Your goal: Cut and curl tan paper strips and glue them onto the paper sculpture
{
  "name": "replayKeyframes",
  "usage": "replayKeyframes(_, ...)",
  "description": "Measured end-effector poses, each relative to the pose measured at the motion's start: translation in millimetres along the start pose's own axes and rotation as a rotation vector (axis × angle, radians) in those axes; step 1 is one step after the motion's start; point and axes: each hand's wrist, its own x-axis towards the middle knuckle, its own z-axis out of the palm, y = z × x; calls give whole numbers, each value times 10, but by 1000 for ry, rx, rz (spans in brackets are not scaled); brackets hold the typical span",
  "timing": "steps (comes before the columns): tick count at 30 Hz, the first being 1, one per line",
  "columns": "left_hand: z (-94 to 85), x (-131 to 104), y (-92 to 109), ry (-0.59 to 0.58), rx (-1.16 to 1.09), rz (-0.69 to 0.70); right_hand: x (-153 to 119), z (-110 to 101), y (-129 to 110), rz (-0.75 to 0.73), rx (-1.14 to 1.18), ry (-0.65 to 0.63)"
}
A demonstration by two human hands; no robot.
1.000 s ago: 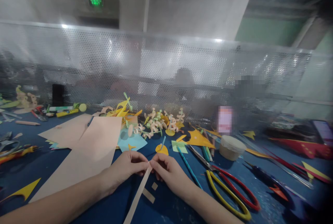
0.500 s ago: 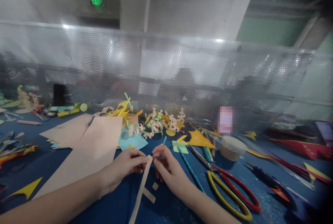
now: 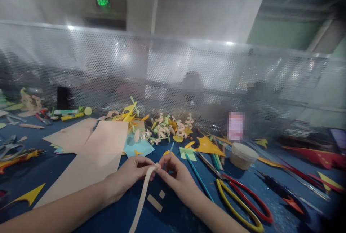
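A long pale paper strip (image 3: 141,202) hangs toward the near edge of the view, its upper end pinched between the fingertips of both hands. My left hand (image 3: 132,173) closes thumb and fingers on that end from the left. From the right, my right hand (image 3: 175,175) pinches the same end, its fingertips almost touching the left ones. Below the hands, a small pale rectangle of paper (image 3: 155,203) and a smaller pale square (image 3: 162,194) lie on the blue table.
Large pale sheets (image 3: 100,153) lie on the left. Behind the hands is a pile of curled paper pieces (image 3: 164,126). Red-and-yellow-handled scissors (image 3: 243,197), a tape roll (image 3: 243,156) and a blue stick (image 3: 199,177) are on the right. A perforated screen (image 3: 167,60) stands behind.
My right hand has moved in to the left and now pinches the strip's end. The strip's upper part has bent over and its lower part has shifted left.
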Motion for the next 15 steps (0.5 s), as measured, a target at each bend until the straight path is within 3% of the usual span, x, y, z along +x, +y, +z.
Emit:
replayKeyframes(5,1,15,-2,-27,48,20,34,3,50,93,191,-43)
replayKeyframes(15,-19,28,-2,-62,107,57,37,-9,78,127,223,-98)
